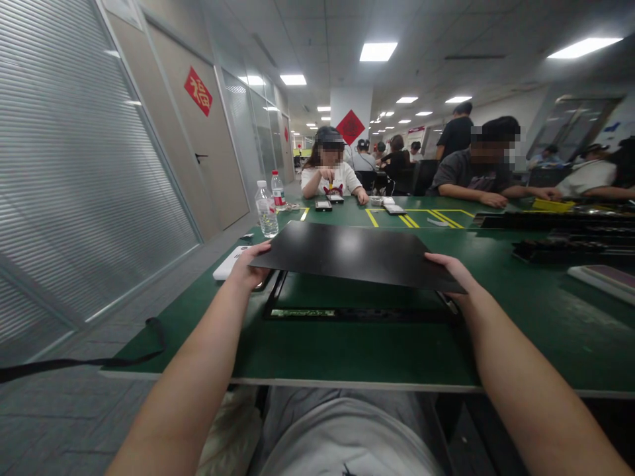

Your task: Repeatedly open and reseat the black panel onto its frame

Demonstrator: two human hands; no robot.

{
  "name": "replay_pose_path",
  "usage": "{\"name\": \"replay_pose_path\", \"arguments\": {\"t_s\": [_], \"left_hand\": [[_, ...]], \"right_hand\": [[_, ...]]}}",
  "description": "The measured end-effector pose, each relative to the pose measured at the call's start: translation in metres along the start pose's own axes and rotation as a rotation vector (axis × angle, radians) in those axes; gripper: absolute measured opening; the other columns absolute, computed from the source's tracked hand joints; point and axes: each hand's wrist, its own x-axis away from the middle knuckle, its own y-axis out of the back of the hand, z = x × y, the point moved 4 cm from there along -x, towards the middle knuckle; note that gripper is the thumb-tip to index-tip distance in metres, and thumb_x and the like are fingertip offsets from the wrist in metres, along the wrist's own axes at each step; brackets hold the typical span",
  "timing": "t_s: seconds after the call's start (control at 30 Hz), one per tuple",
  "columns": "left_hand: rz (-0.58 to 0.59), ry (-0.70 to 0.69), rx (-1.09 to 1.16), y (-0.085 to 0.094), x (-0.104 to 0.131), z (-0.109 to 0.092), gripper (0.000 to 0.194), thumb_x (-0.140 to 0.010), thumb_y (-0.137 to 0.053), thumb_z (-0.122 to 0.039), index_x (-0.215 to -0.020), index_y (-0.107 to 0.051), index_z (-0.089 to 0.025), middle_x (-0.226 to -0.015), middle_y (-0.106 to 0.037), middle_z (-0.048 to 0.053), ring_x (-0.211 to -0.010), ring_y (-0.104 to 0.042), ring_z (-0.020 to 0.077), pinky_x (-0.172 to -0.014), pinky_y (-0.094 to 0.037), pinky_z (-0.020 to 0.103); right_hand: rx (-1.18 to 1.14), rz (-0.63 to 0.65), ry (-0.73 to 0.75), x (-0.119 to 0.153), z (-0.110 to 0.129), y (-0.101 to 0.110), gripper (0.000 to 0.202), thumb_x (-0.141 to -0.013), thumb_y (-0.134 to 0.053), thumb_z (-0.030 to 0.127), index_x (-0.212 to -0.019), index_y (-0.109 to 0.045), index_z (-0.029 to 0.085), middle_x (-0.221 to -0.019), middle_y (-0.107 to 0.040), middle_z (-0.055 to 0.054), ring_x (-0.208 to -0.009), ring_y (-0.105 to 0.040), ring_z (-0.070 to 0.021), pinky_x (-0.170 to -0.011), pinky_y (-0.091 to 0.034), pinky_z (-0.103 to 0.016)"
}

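Observation:
A thin black rectangular panel [347, 254] with a glossy face is held up between my hands, tilted above the table. My left hand [251, 264] grips its left edge, thumb on top. On the opposite edge, my right hand [454, 272] is closed in the same way. Below the panel a black rectangular frame [377, 315] lies flat on the green table [347, 357]. A strip of green circuit board [302, 313] shows along the frame's near side. The panel hides the frame's far side.
Left of the panel are a white box [229, 263] and a water bottle [266, 210]; a red-capped bottle [278, 190] stands behind. Black frame parts [570, 244] are stacked at the right. Two people sit across the table. A black strap [153, 337] hangs over the left edge.

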Motion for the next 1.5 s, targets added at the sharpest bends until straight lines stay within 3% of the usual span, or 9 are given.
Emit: {"name": "replay_pose_path", "arguments": {"t_s": [0.13,0.27,0.37,0.5,0.7,0.93,1.5], "left_hand": [[-0.007,-0.077,-0.008,0.002,0.002,-0.010,0.046,-0.072,-0.056,-0.001,-0.115,-0.073,-0.008,-0.073,-0.076,0.004,-0.053,-0.067,0.0133,-0.057,-0.057,0.020],[-0.039,-0.084,-0.061,-0.001,0.006,-0.012,0.050,-0.070,-0.056,-0.001,-0.117,-0.073,-0.010,-0.070,-0.074,0.002,-0.050,-0.066,0.0142,-0.055,-0.057,0.022],[-0.077,-0.055,-0.134,-0.003,0.007,-0.007,0.050,-0.067,-0.059,-0.002,-0.114,-0.075,-0.010,-0.072,-0.075,0.004,-0.051,-0.066,0.0159,-0.053,-0.056,0.024],[-0.142,-0.014,-0.187,0.002,0.002,0.001,0.049,-0.064,-0.061,-0.001,-0.110,-0.077,-0.009,-0.072,-0.076,0.005,-0.054,-0.068,0.0168,-0.050,-0.054,0.023],[-0.204,-0.035,-0.230,0.011,-0.004,0.005,0.048,-0.063,-0.070,-0.003,-0.110,-0.077,-0.010,-0.075,-0.078,0.005,-0.055,-0.069,0.0164,-0.050,-0.052,0.022],[-0.135,-0.040,-0.301,0.002,0.004,0.010,0.033,-0.061,-0.079,-0.003,-0.093,-0.079,-0.013,-0.072,-0.078,0.006,-0.059,-0.072,0.0184,-0.056,-0.056,0.025],[-0.100,-0.009,-0.393,0.002,0.002,0.025,0.030,-0.057,-0.083,-0.002,-0.084,-0.077,-0.013,-0.072,-0.079,0.007,-0.060,-0.072,0.0190,-0.057,-0.057,0.026]], "right_hand": [[0.096,0.080,0.004,-0.006,-0.001,-0.001,0.021,-0.090,-0.052,0.020,-0.099,-0.071,0.016,-0.083,-0.076,-0.011,-0.074,-0.073,-0.0227,-0.071,-0.061,-0.033],[0.056,-0.062,0.035,-0.009,0.001,0.006,0.024,-0.090,-0.052,0.011,-0.110,-0.065,0.015,-0.080,-0.074,-0.009,-0.067,-0.070,-0.0174,-0.064,-0.057,-0.026],[0.134,-0.161,0.045,-0.008,0.002,0.012,0.034,-0.093,-0.053,0.015,-0.127,-0.059,0.014,-0.077,-0.074,-0.010,-0.063,-0.071,-0.0190,-0.059,-0.056,-0.027],[0.246,-0.233,0.083,-0.003,0.003,0.014,0.040,-0.093,-0.055,0.017,-0.133,-0.058,0.014,-0.070,-0.073,-0.009,-0.061,-0.070,-0.0185,-0.059,-0.056,-0.026],[0.303,-0.257,0.123,0.002,0.007,0.008,0.037,-0.092,-0.054,0.017,-0.129,-0.061,0.016,-0.067,-0.072,-0.007,-0.054,-0.063,-0.0141,-0.049,-0.048,-0.019],[0.321,-0.320,0.177,-0.008,0.008,0.018,0.031,-0.086,-0.061,0.020,-0.116,-0.065,0.015,-0.065,-0.072,-0.010,-0.044,-0.046,-0.0109,-0.038,-0.030,-0.017],[0.424,-0.402,0.233,-0.026,0.003,0.038,0.023,-0.084,-0.066,0.026,-0.104,-0.067,0.014,-0.060,-0.070,-0.010,-0.041,-0.044,-0.0115,-0.037,-0.028,-0.021]]}}
